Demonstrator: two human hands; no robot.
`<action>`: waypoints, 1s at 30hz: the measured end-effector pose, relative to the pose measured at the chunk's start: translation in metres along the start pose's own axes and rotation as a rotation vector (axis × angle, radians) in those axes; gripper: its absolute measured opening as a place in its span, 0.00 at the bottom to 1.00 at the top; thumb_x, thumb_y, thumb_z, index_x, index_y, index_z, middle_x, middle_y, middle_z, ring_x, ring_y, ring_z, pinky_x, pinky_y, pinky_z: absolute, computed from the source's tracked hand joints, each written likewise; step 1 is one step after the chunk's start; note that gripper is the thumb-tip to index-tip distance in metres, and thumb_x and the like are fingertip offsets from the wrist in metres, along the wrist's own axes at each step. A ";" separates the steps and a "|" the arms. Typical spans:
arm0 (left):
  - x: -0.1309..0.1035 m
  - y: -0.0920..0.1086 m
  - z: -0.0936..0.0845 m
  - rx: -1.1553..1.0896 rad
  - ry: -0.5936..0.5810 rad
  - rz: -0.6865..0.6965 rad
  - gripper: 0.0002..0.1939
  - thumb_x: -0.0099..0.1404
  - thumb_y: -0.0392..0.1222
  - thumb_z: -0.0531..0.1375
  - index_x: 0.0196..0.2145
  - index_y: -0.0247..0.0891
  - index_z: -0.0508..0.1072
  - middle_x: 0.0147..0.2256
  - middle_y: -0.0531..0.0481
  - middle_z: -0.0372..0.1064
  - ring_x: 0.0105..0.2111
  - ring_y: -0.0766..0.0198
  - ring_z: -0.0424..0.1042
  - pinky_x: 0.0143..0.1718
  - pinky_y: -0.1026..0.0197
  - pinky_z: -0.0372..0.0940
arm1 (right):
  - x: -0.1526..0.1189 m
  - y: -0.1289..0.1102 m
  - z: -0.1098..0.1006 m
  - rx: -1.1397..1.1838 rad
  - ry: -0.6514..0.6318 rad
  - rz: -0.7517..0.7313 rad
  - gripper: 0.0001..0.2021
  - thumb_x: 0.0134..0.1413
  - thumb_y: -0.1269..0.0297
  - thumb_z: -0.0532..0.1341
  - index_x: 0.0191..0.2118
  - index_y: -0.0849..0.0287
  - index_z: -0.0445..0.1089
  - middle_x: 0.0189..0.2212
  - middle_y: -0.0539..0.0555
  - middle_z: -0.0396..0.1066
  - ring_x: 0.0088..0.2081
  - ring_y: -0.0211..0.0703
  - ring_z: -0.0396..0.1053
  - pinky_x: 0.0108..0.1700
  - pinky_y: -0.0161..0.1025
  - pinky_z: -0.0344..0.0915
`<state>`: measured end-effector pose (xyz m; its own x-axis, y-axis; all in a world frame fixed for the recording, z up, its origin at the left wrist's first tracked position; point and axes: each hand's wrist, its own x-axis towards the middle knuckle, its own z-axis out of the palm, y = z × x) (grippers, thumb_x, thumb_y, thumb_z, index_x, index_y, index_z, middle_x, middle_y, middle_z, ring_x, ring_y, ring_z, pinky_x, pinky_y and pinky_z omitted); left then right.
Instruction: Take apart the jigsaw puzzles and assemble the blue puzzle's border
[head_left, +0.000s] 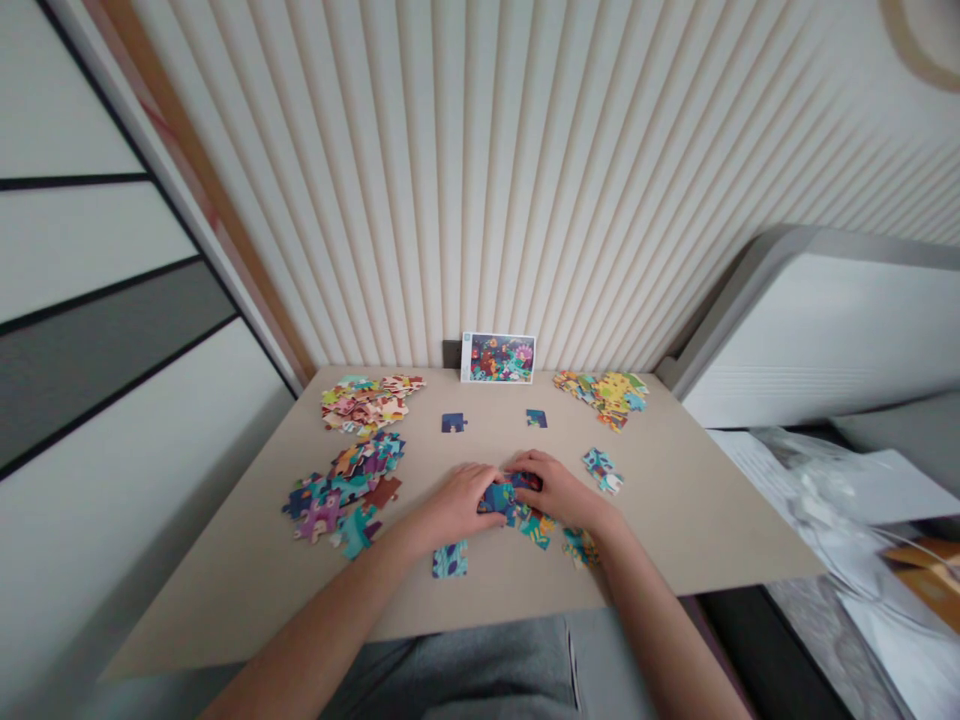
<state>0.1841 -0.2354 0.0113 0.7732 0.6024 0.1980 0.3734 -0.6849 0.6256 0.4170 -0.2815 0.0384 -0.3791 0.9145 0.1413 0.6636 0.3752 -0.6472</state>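
A dark blue puzzle piece (498, 495) lies on the tabletop (675, 520) between both hands, near its middle. The left hand (456, 502) curls its grip around the piece's left edge, while the right hand (555, 490) presses fingertips onto its right side (loose pieces lie just nearer).

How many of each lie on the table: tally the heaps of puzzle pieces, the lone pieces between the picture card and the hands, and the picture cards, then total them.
Heaps of puzzle pieces: 3
Lone pieces: 2
Picture card: 1
Total: 6
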 end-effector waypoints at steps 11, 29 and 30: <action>-0.005 -0.002 -0.002 -0.033 -0.017 0.009 0.21 0.60 0.46 0.69 0.47 0.42 0.68 0.46 0.48 0.71 0.49 0.52 0.70 0.51 0.52 0.63 | -0.018 -0.012 0.013 -0.324 0.040 0.320 0.26 0.50 0.47 0.70 0.52 0.56 0.73 0.43 0.60 0.70 0.45 0.52 0.68 0.48 0.44 0.61; -0.003 -0.015 -0.003 -0.146 0.036 -0.082 0.20 0.54 0.43 0.70 0.42 0.39 0.69 0.41 0.50 0.69 0.42 0.57 0.69 0.41 0.60 0.63 | -0.005 0.000 0.000 0.184 0.133 0.280 0.20 0.45 0.52 0.72 0.39 0.58 0.68 0.28 0.45 0.68 0.30 0.37 0.62 0.31 0.33 0.57; -0.003 -0.015 -0.004 -0.151 0.043 -0.079 0.20 0.54 0.42 0.70 0.42 0.39 0.69 0.41 0.50 0.69 0.42 0.57 0.69 0.41 0.60 0.63 | -0.005 0.002 -0.001 0.205 0.176 0.286 0.20 0.45 0.52 0.72 0.38 0.58 0.68 0.28 0.45 0.68 0.29 0.37 0.62 0.31 0.34 0.58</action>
<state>0.1744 -0.2253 0.0039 0.7208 0.6709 0.1741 0.3484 -0.5678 0.7458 0.4207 -0.2848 0.0370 -0.0697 0.9964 0.0487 0.5771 0.0801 -0.8127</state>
